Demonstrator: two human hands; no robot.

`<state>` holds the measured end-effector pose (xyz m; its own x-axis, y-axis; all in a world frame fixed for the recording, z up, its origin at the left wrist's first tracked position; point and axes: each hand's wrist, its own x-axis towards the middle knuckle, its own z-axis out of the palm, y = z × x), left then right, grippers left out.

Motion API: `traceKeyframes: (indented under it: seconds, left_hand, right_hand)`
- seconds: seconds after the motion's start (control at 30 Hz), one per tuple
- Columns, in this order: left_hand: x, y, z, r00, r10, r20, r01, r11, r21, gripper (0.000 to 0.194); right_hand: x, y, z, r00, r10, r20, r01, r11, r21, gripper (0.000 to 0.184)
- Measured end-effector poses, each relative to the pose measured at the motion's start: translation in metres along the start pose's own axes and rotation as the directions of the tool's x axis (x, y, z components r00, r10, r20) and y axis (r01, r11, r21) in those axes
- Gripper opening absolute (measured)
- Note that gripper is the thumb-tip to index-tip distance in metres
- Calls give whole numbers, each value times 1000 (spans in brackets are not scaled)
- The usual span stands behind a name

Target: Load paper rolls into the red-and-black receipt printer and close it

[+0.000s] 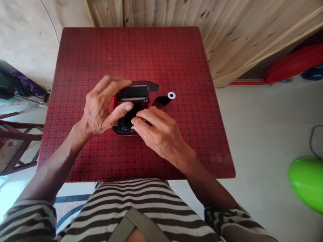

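A small red and black printer-like device lies in the middle of the red patterned table, its black lid lifted at the far end. My left hand curls over the device's left side, fingers on the lid and thumb across the open bay. My right hand rests on the device's near right part, fingertips pressed together inside it; what they touch is hidden. A black roll with a white core lies on the table just right of the device.
A wood-plank wall rises behind and to the right of the table. A dark wooden chair stands at the left. On the pale floor at right sit a green rounded object and red and blue items.
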<state>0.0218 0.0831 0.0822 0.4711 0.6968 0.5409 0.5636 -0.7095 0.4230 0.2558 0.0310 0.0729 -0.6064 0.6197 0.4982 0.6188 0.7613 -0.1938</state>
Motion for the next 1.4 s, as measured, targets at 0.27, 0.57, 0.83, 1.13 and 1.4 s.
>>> traceKeyframes:
  seconds: [0.27,0.57,0.83,1.13,1.4]
  left_hand:
    - [-45,5,13,998,11,66,-9,1000,-19,67]
    - [-55,0,19,993,-41,109,41,999,6,82]
    - [-60,-2,23,996,36,78,-38,999,27,80]
    - [-70,11,25,999,33,-25,-32,997,72,77]
    - [-108,26,31,978,-4,-210,49,977,209,55]
  right_hand:
    - [-7,-2,8,998,3,-69,-5,999,-36,23]
    - [-5,1,5,998,58,30,-59,997,45,29]
    - [2,6,1,999,-27,-37,25,998,-53,23]
    - [-13,5,-3,989,98,-107,-97,995,18,25]
    - [-56,3,31,852,480,-209,-392,850,351,26]
